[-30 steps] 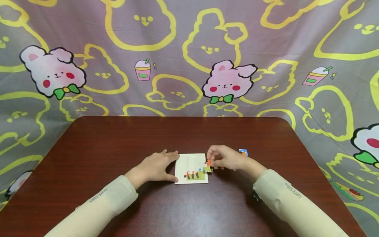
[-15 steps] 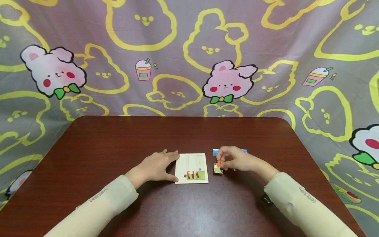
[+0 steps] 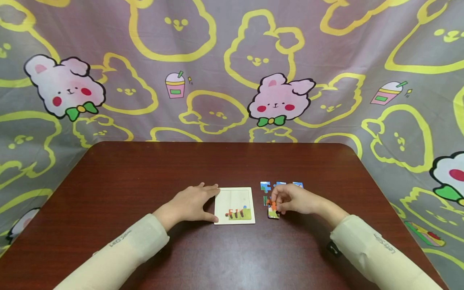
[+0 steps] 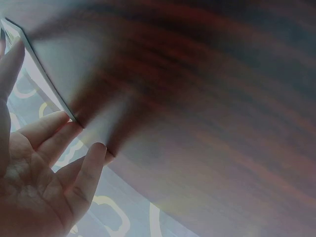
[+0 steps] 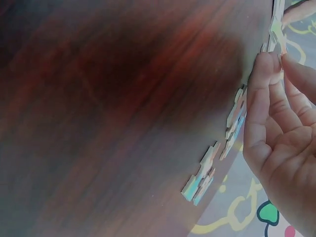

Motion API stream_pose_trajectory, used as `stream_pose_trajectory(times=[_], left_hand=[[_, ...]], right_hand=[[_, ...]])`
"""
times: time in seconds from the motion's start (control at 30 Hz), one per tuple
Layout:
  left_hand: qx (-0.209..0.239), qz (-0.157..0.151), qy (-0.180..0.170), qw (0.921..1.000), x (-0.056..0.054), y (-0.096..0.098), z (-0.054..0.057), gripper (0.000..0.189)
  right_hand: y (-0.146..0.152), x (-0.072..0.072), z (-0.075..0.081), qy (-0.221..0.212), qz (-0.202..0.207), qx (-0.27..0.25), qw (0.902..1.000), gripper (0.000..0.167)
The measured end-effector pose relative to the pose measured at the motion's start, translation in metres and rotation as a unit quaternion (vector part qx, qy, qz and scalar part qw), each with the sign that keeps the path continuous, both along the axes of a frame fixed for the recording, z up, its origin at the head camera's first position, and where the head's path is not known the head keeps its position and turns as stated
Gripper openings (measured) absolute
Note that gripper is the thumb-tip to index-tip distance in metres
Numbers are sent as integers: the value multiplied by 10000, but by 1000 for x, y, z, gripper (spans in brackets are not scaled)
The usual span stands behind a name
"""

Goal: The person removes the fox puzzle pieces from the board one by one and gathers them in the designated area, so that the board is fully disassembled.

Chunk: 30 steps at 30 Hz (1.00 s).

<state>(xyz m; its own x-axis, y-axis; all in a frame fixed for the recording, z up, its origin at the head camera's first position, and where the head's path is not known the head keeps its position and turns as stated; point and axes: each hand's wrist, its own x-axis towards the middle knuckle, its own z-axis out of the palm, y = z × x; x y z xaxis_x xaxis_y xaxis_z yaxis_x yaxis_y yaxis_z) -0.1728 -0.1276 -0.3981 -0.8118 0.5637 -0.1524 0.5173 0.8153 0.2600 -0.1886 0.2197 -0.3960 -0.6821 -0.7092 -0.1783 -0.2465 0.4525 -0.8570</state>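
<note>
In the head view a pale wooden puzzle tray [image 3: 232, 198] lies flat, with joined orange-and-green striped jigsaw pieces [image 3: 238, 214] in its lower right part. My left hand [image 3: 186, 204] rests at the tray's left side, fingers extended, thumb at the near corner and fingertips at the far one. To the right of the tray, my right hand [image 3: 301, 200] pinches a jigsaw piece [image 3: 274, 211] with orange, white and green print between thumb and fingers. That piece is tilted, its upper part partly covered by the fingertips. The right wrist view shows the pinching fingers [image 5: 269, 69] from the palm side.
Several loose jigsaw pieces [image 3: 266, 186] with blue print lie behind the right hand, some partly hidden by it. Another loose piece [image 3: 266, 200] lies left of its fingertips. All stand on a dark red-brown table [image 3: 163, 165] before a cartoon-printed curtain [image 3: 214, 76].
My right hand has moved right, away from the tray's edge, carrying the pinched jigsaw piece. Loose pieces it was covering now show. The left hand and tray have stayed in place.
</note>
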Motion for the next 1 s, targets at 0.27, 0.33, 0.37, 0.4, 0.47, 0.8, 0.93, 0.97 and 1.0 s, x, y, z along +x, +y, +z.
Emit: stream_pose_trajectory(times=[0.27, 0.33, 0.37, 0.4, 0.47, 0.8, 0.93, 0.97, 1.0], left_hand=[[-17, 0, -9, 10000, 0, 0, 0, 84], [-20, 2, -16, 10000, -1, 1, 0, 84], [-28, 7, -20, 10000, 0, 1, 1, 84], [-35, 8, -23, 10000, 0, 1, 1, 84], [-45, 19, -34, 10000, 0, 1, 1, 84], [-55, 2, -28, 10000, 0, 1, 1, 85], [-80, 33, -55, 9999, 0, 2, 1, 85], [-85, 41, -58, 9999, 0, 2, 1, 85], [-93, 44, -59, 9999, 0, 2, 1, 85]], right_hand=[[0, 3, -4, -14, 157, -55, 9999, 13], [0, 3, -5, 19, 216, -95, 9997, 13], [-1, 3, -4, 28, 246, -124, 9996, 13], [-1, 4, -4, 28, 251, -112, 9996, 13], [-2, 4, -4, 53, 261, -88, 9996, 14], [-8, 8, -2, 586, 273, 475, 9968, 15], [-9, 7, -2, 896, 329, 684, 9931, 14], [-9, 7, -2, 960, 342, 714, 9922, 14], [-9, 7, -2, 1028, 352, 758, 9912, 13]])
